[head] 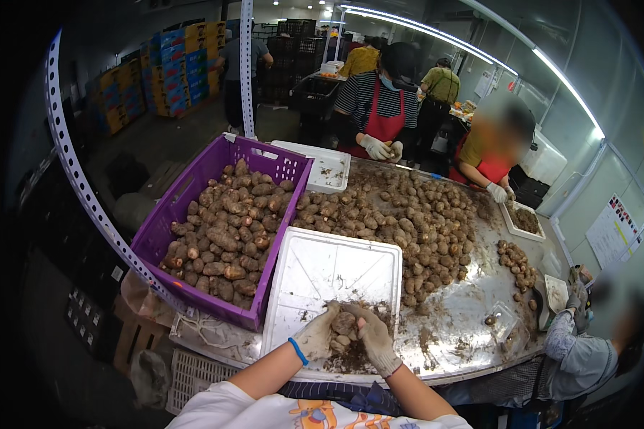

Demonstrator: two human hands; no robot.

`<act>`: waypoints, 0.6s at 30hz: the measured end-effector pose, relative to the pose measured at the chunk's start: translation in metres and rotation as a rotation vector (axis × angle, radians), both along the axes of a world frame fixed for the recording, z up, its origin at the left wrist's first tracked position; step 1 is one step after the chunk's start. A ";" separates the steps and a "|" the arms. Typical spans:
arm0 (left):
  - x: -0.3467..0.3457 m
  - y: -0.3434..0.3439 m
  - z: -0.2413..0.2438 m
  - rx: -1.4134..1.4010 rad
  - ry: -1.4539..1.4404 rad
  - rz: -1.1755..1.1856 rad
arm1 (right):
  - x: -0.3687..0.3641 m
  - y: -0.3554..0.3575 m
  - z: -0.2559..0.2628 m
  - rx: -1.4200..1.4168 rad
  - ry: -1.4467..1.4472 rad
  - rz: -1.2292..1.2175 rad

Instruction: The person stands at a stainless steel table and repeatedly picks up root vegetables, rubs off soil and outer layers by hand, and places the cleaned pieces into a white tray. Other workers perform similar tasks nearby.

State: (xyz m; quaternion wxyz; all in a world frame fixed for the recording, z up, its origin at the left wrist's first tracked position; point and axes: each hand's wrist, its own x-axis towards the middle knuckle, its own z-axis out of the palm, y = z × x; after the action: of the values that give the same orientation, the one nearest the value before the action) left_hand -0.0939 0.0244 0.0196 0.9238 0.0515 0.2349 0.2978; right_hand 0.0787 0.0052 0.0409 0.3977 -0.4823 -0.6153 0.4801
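Note:
My left hand (318, 336), in a pale work glove with a blue band at the wrist, grips one side of a brown taro corm (344, 324). My right hand (374, 339), gloved too, closes on the other side of it. Both are over the near end of a white foam tray (330, 263) strewn with dirt and root fibres. Beneath the held corm lie a few smaller corms (341, 342), partly hidden by my fingers. A purple plastic crate (263, 316), well filled with taro corms (225, 236), stands to the left of the tray.
A big heap of taro corms (434, 230) covers the middle of the metal table (451, 311). Behind the crate is another foam tray (330, 169). Gloved co-workers (378, 107) stand across the table and at the right. A perforated metal post (80, 161) rises at the left.

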 end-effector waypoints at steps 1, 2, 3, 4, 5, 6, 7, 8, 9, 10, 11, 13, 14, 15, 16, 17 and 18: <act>-0.001 -0.001 0.000 0.014 0.006 0.007 | 0.002 0.000 -0.003 -0.028 0.046 0.008; -0.001 -0.001 0.000 0.029 0.013 0.013 | 0.004 0.000 -0.008 -0.055 0.093 0.016; -0.001 -0.001 -0.004 0.059 -0.037 0.027 | 0.007 0.000 -0.017 -0.149 0.163 0.015; 0.000 -0.001 -0.012 0.090 -0.087 0.041 | 0.009 -0.001 -0.025 -0.243 0.233 0.013; 0.000 -0.002 -0.017 0.120 -0.137 0.055 | 0.011 -0.001 -0.029 -0.268 0.283 0.014; -0.002 -0.003 -0.019 0.109 -0.217 0.043 | 0.011 -0.001 -0.028 -0.295 0.333 0.017; -0.003 -0.004 -0.020 0.097 -0.297 0.031 | 0.010 -0.002 -0.023 -0.252 0.362 0.023; -0.004 -0.004 -0.021 0.085 -0.376 0.020 | 0.010 -0.002 -0.019 -0.210 0.392 0.028; -0.004 -0.005 -0.020 0.103 -0.368 0.034 | 0.011 -0.002 -0.020 -0.198 0.367 0.022; -0.004 -0.006 -0.018 0.121 -0.360 0.048 | 0.013 -0.003 -0.020 -0.187 0.342 0.015; -0.004 -0.008 -0.014 0.139 -0.352 0.063 | 0.015 -0.003 -0.021 -0.175 0.318 0.008; -0.003 -0.015 0.016 0.247 -0.276 0.124 | 0.016 -0.005 -0.013 -0.048 0.177 -0.034; -0.002 -0.016 0.024 0.300 -0.239 0.153 | 0.016 -0.007 -0.007 0.015 0.105 -0.056; -0.002 -0.015 0.019 0.368 -0.189 0.169 | 0.014 -0.009 0.001 0.051 0.063 -0.063; -0.004 -0.015 0.010 0.436 -0.139 0.185 | 0.012 -0.011 0.010 0.087 0.022 -0.070; -0.005 -0.014 0.004 0.503 -0.088 0.200 | 0.011 -0.012 0.014 0.122 -0.020 -0.077; -0.006 -0.012 0.006 0.537 -0.023 0.200 | 0.012 -0.013 0.011 0.182 -0.037 -0.090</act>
State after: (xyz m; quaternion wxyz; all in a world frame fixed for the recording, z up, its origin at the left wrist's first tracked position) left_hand -0.0995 0.0123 0.0255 0.8458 0.2676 0.1411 0.4394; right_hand 0.0911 -0.0074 0.0521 0.4496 -0.4803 -0.6413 0.3947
